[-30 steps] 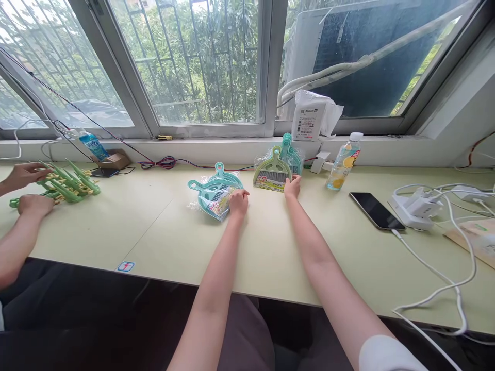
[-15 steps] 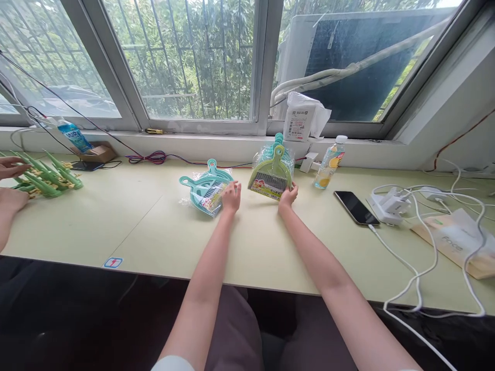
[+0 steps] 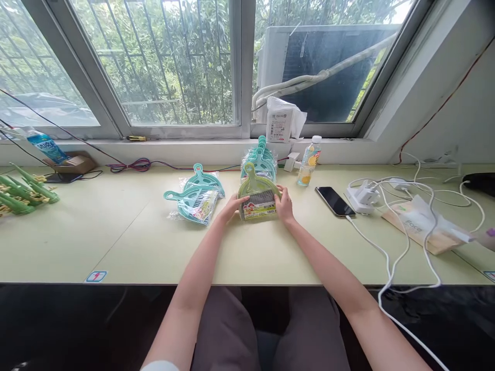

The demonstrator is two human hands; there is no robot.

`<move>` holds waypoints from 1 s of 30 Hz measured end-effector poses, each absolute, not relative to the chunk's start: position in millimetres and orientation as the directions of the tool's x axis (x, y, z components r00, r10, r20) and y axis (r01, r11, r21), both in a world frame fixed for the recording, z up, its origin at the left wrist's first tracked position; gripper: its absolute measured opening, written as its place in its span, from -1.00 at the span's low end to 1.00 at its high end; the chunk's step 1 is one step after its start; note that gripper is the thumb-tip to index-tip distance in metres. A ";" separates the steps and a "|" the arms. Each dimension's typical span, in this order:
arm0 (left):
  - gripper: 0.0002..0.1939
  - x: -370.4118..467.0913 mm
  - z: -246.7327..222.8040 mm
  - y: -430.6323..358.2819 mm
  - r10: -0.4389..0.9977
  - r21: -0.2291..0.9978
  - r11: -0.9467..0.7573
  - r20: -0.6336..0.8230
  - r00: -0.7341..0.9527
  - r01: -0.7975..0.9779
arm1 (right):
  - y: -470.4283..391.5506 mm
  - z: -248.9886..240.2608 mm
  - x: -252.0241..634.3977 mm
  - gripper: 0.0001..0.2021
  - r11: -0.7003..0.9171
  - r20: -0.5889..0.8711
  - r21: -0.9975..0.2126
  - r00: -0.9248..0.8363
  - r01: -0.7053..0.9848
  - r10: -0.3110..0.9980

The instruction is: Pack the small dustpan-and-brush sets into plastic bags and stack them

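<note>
- Here's the green dustpan (image 3: 253,188), front and centre over the bench (image 3: 154,252), handle pointing towards the window; grey bristles and a printed label face up at us; whether its lower edge touches the bench, I can't tell
- Left hand (image 3: 232,207) has the left edge of the green dustpan; its grip is closed, thumb laid over the front, other fingers mostly hidden
- Right hand (image 3: 284,205) matches it on the right edge; that grip is closed too, fingers bent around the side and thumb on the front
- Just behind the green dustpan, a stack of turquoise dustpans (image 3: 261,154) in clear wrap, handles up; the two overlap in view, so contact is hard to call
- Over to the left of the green dustpan, two wrapped turquoise dustpans (image 3: 193,198) lie overlapping, one handle aimed left, the other towards the window
- To its right, an upright drink bottle (image 3: 309,162); then a black phone (image 3: 334,201) lying flat with a white cable (image 3: 373,249) plugged in
- Beyond the green dustpan, up on the sill, a white packet (image 3: 280,126); far to its left, spiky green pieces (image 3: 23,190)
</note>
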State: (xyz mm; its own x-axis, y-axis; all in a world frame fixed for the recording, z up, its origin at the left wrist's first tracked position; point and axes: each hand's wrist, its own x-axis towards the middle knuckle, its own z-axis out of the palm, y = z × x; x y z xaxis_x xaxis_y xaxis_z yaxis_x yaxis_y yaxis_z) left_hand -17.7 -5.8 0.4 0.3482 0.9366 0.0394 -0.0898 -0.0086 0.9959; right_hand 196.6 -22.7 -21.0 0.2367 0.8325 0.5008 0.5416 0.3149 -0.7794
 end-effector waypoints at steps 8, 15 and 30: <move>-0.48 -24.5 -2.0 -2.7 0.975 0.996 0.004 0.017 0.219 -0.094 | -46.2 -8.4 169.4 -0.78 0.676 0.561 -0.175 -0.492 0.716 0.666; -0.46 -22.4 0.0 -4.0 0.973 0.992 -0.007 0.036 0.227 -0.125 | -45.0 -7.6 170.8 -0.76 0.652 0.533 -0.089 -0.517 0.753 0.670; -0.47 -26.3 -0.2 -0.6 0.983 0.989 0.028 -0.001 0.185 -0.147 | -39.0 -11.9 175.1 -0.85 0.558 0.549 -0.112 -0.417 0.822 0.724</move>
